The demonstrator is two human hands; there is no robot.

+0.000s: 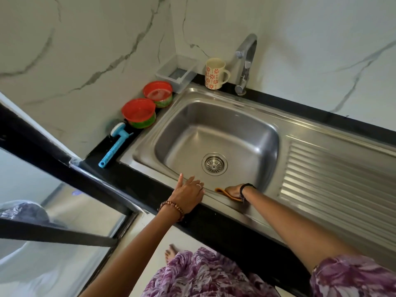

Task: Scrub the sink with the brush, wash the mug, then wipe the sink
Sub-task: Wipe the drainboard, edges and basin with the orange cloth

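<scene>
While the right hand reached down over the near wall of the stainless steel sink, it pressed an orange cloth against the metal just below the front rim. The fingers were hidden behind the cloth and the rim, so I cannot tell whether they were curled round it or lay flat on it. A black band sat on that wrist.

The left hand rested on the front rim of the sink, just beside the right one, with its fingers straight and a little spread, holding nothing. It wore a ring and a bracelet of brown beads.

The mug, cream with red flowers, stood upright on the black counter behind the basin, between a clear plastic container and the chrome tap. Its handle pointed toward the tap.

The blue brush lay on the counter to the left of the sink, its white head near the wall and its handle toward the person. Beside it stood two red and green bowls, one behind the other.

The round drain strainer sat in the bottom of the basin, and the ribbed draining board stretched to the right. White marble wall rose behind everything.
</scene>
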